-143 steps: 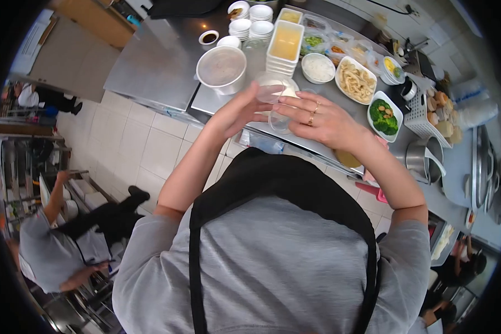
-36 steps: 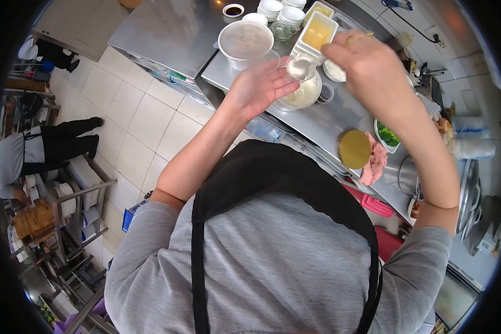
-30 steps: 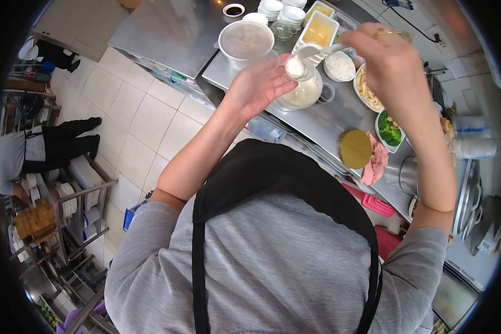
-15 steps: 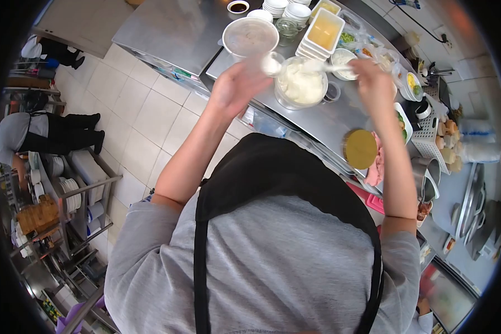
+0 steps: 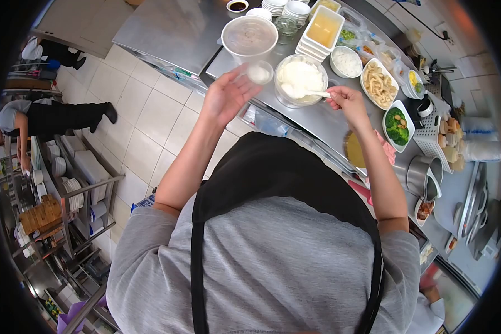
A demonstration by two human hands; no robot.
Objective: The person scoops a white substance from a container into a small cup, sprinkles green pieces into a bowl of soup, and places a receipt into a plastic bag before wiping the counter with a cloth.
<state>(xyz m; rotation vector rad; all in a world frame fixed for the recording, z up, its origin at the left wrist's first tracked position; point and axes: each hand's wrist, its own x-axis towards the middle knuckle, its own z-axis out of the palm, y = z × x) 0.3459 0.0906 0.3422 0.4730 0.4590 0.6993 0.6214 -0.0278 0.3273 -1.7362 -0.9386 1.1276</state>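
Note:
A small clear plastic cup (image 5: 260, 73) with some white cream in it rests at the fingertips of my left hand (image 5: 226, 99). That palm faces up, fingers stretched toward the cup. Pinched between the thumb and fingers of my right hand (image 5: 348, 104) is the handle of a white spoon (image 5: 319, 93). The spoon's bowl is down in the white cream inside a round clear tub (image 5: 279, 93), which stands on the steel counter. Just behind the small cup is a large lidded tub (image 5: 249, 37).
Past the tub stand stacked white containers (image 5: 320, 34), a bowl of white shreds (image 5: 346, 62), a dish of pale pieces (image 5: 379, 83) and a dish of broccoli (image 5: 397, 127). A gold round lid (image 5: 354, 150) lies near my right forearm. Another person (image 5: 50, 118) works at a rack on the left.
My right hand has come down and left, bringing the spoon into the near side of the tub's cream. The small cup has moved slightly left and lower with my left hand.

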